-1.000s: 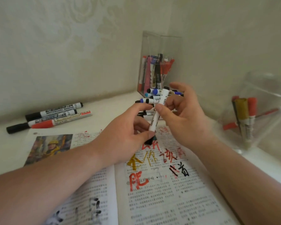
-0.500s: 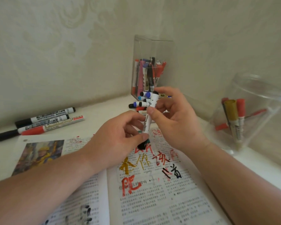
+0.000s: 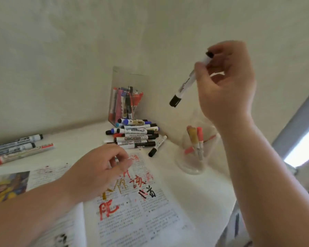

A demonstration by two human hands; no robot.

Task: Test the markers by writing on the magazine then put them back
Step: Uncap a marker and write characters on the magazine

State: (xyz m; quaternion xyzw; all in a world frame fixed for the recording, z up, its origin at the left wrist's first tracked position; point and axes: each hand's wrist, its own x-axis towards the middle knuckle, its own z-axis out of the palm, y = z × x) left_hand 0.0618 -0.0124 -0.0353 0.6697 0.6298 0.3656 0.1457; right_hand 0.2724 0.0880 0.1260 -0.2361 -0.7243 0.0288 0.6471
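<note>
Right grip [image 3: 227,82] pinches a white marker [image 3: 185,86] by its upper end, thumb and fingers curled round the barrel. It holds the marker raised in the air, black cap tilted down and to the left, higher in the view than the clear jar [image 3: 198,166]. Left grip [image 3: 96,168] hangs just over the open magazine [image 3: 141,220], fingers loosely curled with nothing visible between them. The magazine lies flat on the desk [image 3: 209,189], its right page marked with red, gold and black handwritten characters. In the blurred jar stand a gold marker [image 3: 193,138] and a red marker [image 3: 200,138]. Behind the magazine a pile of markers [image 3: 136,134] lies against a clear box [image 3: 130,77] holding more pens upright. A lone black-capped marker [image 3: 157,146] lies just right of the pile, and three markers [image 3: 16,147] lie at the far left.
</note>
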